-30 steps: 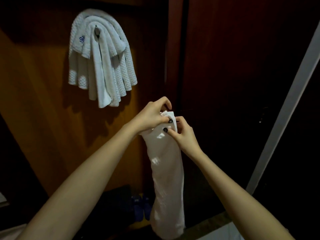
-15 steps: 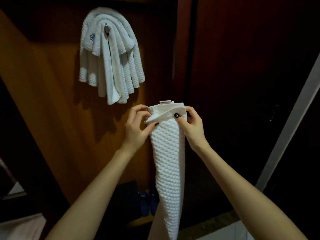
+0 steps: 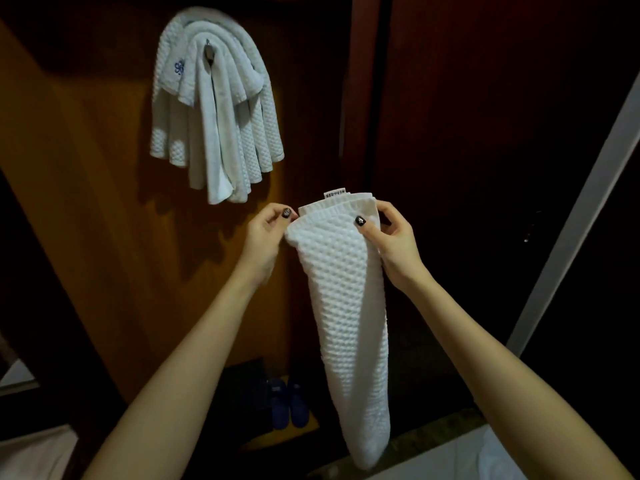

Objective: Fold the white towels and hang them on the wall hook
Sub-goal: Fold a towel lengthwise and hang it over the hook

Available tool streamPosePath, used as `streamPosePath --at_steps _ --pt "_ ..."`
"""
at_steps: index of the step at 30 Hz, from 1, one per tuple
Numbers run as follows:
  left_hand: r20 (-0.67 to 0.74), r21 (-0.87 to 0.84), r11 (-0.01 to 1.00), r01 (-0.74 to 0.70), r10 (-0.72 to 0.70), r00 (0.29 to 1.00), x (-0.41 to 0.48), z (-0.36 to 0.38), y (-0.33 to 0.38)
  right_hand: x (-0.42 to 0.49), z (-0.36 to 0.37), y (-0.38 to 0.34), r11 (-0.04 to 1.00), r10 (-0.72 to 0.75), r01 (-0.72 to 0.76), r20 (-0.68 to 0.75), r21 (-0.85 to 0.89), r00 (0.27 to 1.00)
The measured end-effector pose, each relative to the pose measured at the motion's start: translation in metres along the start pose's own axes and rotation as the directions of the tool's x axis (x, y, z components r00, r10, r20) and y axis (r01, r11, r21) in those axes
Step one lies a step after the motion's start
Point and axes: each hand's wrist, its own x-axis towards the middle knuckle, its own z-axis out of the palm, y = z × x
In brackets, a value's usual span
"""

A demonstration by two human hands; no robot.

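Fingers (image 3: 287, 213) on white towel (image 3: 346, 306), wooden wall (image 3: 86, 168) behind

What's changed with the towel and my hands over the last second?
The hands moved apart: the left hand and right hand went from pinching together at one bunched spot to holding the two top corners of the folded towel, spreading its top edge flat with the waffle side facing you. The towels on the hook hang as before.
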Motion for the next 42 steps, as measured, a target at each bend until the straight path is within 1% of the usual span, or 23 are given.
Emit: streamPosePath --at_steps 1,2,4,6,8,9,11,12,14,16,18,20,24,26,29,32,34,37,39,41,42 --pt "0.024 -0.063 0.997 0.045 -0.043 0.999 0.004 -0.003 0.006 -0.001 -0.002 -0.001 1.000 0.014 -0.014 -0.001 -0.005 1.000" --pt "0.082 -0.052 0.996 0.068 -0.064 0.995 0.007 -0.006 0.012 -0.003 -0.004 0.000 1.000 0.021 -0.021 -0.004 -0.010 1.000" --pt "0.247 0.035 0.997 0.063 -0.069 0.967 0.009 -0.010 0.021 -0.006 -0.007 0.000 0.999 0.013 -0.014 -0.033 -0.029 0.999" --pt "0.385 0.132 0.991 0.030 -0.079 0.919 0.008 -0.013 0.026 -0.007 -0.012 -0.001 0.999 0.006 -0.009 -0.070 -0.043 0.997" --pt "0.479 0.251 0.967 -0.032 -0.095 0.873 0.008 -0.011 0.030 -0.008 -0.016 -0.001 0.999 0.021 -0.025 -0.085 -0.044 0.996" --pt "0.498 0.304 0.950 -0.076 -0.090 0.863 0.008 -0.007 0.031 -0.009 -0.016 -0.001 0.998 0.026 -0.030 -0.080 -0.052 0.996" --pt "0.464 0.383 0.908 -0.172 -0.028 0.885 0.009 -0.002 0.033 -0.012 -0.015 0.001 0.996 0.024 -0.029 -0.063 -0.079 0.998" --pt "0.439 0.394 0.899 -0.191 -0.002 0.899 0.010 -0.001 0.033 -0.013 -0.014 0.003 0.995 0.021 -0.026 -0.058 -0.092 0.998" --pt "0.406 0.379 0.908 -0.178 0.010 0.914 0.010 0.000 0.032 -0.014 -0.013 0.004 0.990 -0.005 -0.004 -0.063 -0.140 0.998" --pt "0.392 0.376 0.907 -0.188 0.028 0.919 0.010 -0.001 0.031 -0.014 -0.013 0.004 0.969 -0.054 0.036 -0.069 -0.244 0.996" --pt "0.394 0.393 0.894 -0.214 0.047 0.918 0.011 -0.002 0.032 -0.012 -0.013 0.001 0.939 -0.093 0.065 -0.068 -0.338 0.993" --pt "0.415 0.436 0.866 -0.244 0.047 0.909 0.014 -0.007 0.032 -0.010 -0.014 -0.003 0.922 -0.105 0.082 -0.039 -0.379 0.994" --pt "0.473 0.539 0.791 -0.287 -0.003 0.881 0.022 -0.020 0.031 -0.006 -0.015 -0.007 0.891 -0.089 0.096 0.037 -0.443 0.995" --pt "0.488 0.612 0.733 -0.297 -0.054 0.871 0.026 -0.025 0.029 -0.006 -0.013 -0.007 0.885 -0.093 0.102 0.043 -0.455 0.995" --pt "0.510 0.717 0.616 -0.327 -0.143 0.848 0.030 -0.033 0.020 -0.004 -0.010 -0.009 0.881 -0.101 0.110 0.043 -0.459 0.994" --pt "0.503 0.758 0.554 -0.344 -0.162 0.849 0.034 -0.039 0.013 -0.001 -0.009 -0.010 0.856 -0.105 0.114 0.046 -0.505 0.993" --pt "0.484 0.758 0.567 -0.321 -0.160 0.860 0.034 -0.040 0.010 0.001 -0.008 -0.011 0.842 -0.108 0.113 0.040 -0.527 0.993" --pt "0.453 0.721 0.658 -0.216 -0.213 0.866 0.033 -0.037 0.007 0.004 -0.008 -0.016 0.832 -0.120 0.141 0.073 -0.537 0.990" --pt "0.481 0.674 0.725 -0.142 -0.285 0.829 0.033 -0.033 0.007 0.006 -0.009 -0.019 0.819 -0.121 0.169 0.123 -0.549 0.985" --pt "0.530 0.581 0.814 0.007 -0.385 0.756 0.033 -0.028 0.011 0.006 -0.011 -0.022 0.815 -0.105 0.190 0.183 -0.547 0.977" --pt "0.549 0.547 0.833 0.086 -0.435 0.713 0.034 -0.025 0.012 0.006 -0.012 -0.023 0.815 -0.094 0.198 0.213 -0.544 0.973"
